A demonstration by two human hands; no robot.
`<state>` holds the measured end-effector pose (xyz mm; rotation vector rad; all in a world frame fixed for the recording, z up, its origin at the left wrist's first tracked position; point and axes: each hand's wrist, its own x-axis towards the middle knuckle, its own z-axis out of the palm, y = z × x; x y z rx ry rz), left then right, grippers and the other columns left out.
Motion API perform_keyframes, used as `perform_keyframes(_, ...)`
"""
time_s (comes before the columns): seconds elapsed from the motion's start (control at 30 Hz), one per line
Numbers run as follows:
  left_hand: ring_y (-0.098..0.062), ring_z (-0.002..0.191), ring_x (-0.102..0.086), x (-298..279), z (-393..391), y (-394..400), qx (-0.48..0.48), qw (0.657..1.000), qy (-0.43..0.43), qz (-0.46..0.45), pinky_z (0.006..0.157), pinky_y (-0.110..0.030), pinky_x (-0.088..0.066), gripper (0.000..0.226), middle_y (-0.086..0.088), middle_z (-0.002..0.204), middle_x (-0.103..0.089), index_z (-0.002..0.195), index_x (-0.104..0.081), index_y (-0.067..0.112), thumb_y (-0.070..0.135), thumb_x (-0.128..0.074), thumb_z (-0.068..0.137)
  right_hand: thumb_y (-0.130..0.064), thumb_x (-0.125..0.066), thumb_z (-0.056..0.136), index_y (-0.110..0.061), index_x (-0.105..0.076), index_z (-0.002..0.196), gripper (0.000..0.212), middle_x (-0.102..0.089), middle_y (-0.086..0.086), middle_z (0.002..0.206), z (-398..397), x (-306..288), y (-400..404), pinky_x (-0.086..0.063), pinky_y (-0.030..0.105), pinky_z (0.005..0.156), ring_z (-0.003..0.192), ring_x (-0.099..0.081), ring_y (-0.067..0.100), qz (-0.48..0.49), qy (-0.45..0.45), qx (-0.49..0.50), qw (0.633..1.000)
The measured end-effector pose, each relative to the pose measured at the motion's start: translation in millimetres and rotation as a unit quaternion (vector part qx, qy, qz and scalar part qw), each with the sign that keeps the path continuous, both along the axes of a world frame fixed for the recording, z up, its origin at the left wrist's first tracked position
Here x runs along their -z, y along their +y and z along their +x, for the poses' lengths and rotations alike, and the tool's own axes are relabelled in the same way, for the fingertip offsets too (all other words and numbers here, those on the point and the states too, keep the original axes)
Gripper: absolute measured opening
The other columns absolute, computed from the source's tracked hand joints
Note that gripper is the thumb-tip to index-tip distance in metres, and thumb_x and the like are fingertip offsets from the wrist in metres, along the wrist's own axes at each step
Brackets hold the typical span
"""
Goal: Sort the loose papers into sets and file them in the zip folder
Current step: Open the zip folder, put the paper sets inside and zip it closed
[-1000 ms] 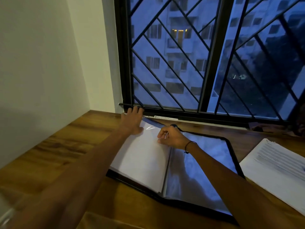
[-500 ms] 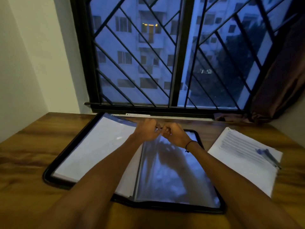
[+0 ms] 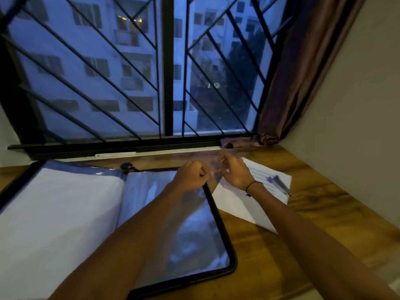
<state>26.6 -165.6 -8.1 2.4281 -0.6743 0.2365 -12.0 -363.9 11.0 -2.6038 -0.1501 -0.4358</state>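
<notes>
**Clear sleeve pinched at the folder's far corner**

While both forearms are stretched out over the open zip folder (image 3: 229,254), the left hand (image 3: 191,177) is seen curled into a loose fist at the folder's far right corner, fingers closed on the edge of a clear plastic sleeve (image 3: 213,169). Just beside it, past the folder's right rim, the right hand (image 3: 234,173) is held with thumb and fingers pinched on the same sleeve, a thin pale sliver caught at the fingertips; what that sliver is cannot be told through the blur. A dark band (image 3: 252,187) is worn on the right wrist.

Under the arms, the folder is laid flat and open on the wooden desk (image 3: 303,245), its black zip border showing along the near and right edges. White sheets (image 3: 54,213) are held in the sleeves on the folder's left half; the glossy right half is filled with window reflections. Right of the folder, just beside its rim, a stack of printed papers (image 3: 244,204) is spread on the desk, with two pens (image 3: 279,185) lying on top. Beyond the folder, a barred window (image 3: 166,68) is seen, and a brown curtain (image 3: 287,83) is bunched at its right side.
</notes>
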Motion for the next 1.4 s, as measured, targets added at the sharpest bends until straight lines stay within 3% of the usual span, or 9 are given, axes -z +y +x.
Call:
perform_keyframes(0.2,-0.026,0.095,-0.065,11,12,-58,0.027,0.996,0.002,0.087,0.077,-0.034,-0.049,0.041,-0.001,0.086,-0.065,0.070,-0.064,0.020,0.056,-0.061,0.089,-0.023,-0.064,0.091,-0.018,-0.058,0.122,0.032,-0.060,0.013,0.126,-16,3,-74,-0.047,0.045,0.095,0.119,-0.054,0.037,-0.061,0.024,0.143,0.988)
perform_keyframes(0.3,-0.029,0.109,-0.061,15,19,-77,0.016,0.990,0.019,0.136,0.085,-0.036,-0.049,0.047,-0.008,0.111,-0.063,0.099,-0.075,0.020,0.062,-0.059,0.090,-0.027,-0.064,0.089,-0.016,-0.052,0.129,0.043,-0.053,0.015,0.134,-24,8,-96,-0.042,0.047,0.100,0.125,-0.046,0.039,-0.114,0.058,0.242,0.962)
perform_keyframes(0.5,-0.022,0.096,-0.066,14,22,-105,-0.017,0.989,0.144,-0.012,0.075,-0.032,-0.051,0.038,0.001,0.105,-0.069,0.107,-0.067,0.014,0.048,-0.069,0.091,-0.032,-0.062,0.093,-0.012,-0.042,0.134,0.050,-0.049,0.020,0.136,-38,32,-126,-0.043,0.053,0.102,0.125,-0.048,0.041,-0.025,0.112,0.320,0.940)
perform_keyframes(0.73,-0.025,0.097,-0.066,16,18,-112,-0.073,0.976,0.152,-0.139,0.077,-0.029,-0.046,0.015,0.000,0.093,-0.066,0.089,-0.062,0.021,0.029,-0.074,0.092,-0.026,-0.064,0.095,-0.017,-0.049,0.124,0.034,-0.059,0.014,0.125,-42,38,-136,-0.049,0.049,0.097,0.115,-0.054,0.035,-0.011,0.058,0.319,0.946)
perform_keyframes(0.87,-0.030,0.097,-0.068,8,21,-105,-0.113,0.963,0.143,-0.198,0.074,-0.029,-0.044,0.015,-0.011,0.101,-0.073,0.098,-0.074,0.011,0.024,-0.066,0.098,-0.031,-0.058,0.099,-0.015,-0.051,0.127,0.033,-0.059,0.014,0.126,-44,40,-141,-0.049,0.048,0.096,0.115,-0.053,0.036,-0.018,0.044,0.328,0.943)
perform_keyframes(1.1,-0.032,0.095,-0.068,-20,41,-74,-0.153,0.915,0.122,-0.354,0.087,-0.044,-0.057,0.005,-0.010,0.099,-0.071,0.101,-0.058,0.017,0.020,-0.063,0.101,-0.051,-0.045,0.101,-0.017,-0.059,0.121,0.042,-0.051,0.015,0.131,-40,30,-131,-0.040,0.046,0.099,0.119,-0.048,0.035,-0.061,0.047,0.354,0.932)
perform_keyframes(1.17,-0.028,0.091,-0.067,-30,46,-64,-0.157,0.900,0.122,-0.388,0.084,-0.041,-0.056,0.010,-0.004,0.093,-0.068,0.109,-0.062,0.013,0.020,-0.063,0.101,-0.050,-0.047,0.101,-0.016,-0.063,0.108,0.038,-0.060,0.012,0.116,-31,19,-124,-0.041,0.044,0.094,0.111,-0.052,0.032,-0.013,-0.018,0.318,0.948)
perform_keyframes(1.27,-0.020,0.086,-0.066,-42,49,-48,-0.148,0.890,0.123,-0.414,0.080,-0.033,-0.053,0.016,0.000,0.090,-0.068,0.115,-0.065,0.009,0.018,-0.063,0.101,-0.044,-0.052,0.102,-0.007,-0.062,0.083,0.043,-0.061,0.007,0.077,-14,-7,-106,-0.045,0.037,0.072,0.075,-0.056,0.021,0.220,-0.070,0.202,0.952)
perform_keyframes(1.4,-0.017,0.083,-0.065,-46,50,-22,-0.144,0.888,0.123,-0.419,0.076,-0.030,-0.052,0.012,0.001,0.088,-0.067,0.111,-0.064,0.011,0.019,-0.061,0.102,-0.034,-0.071,0.093,-0.009,-0.068,0.125,0.041,-0.073,0.006,0.117,10,-31,-72,-0.059,0.040,0.091,0.101,-0.071,0.024,0.361,0.053,0.016,0.931)
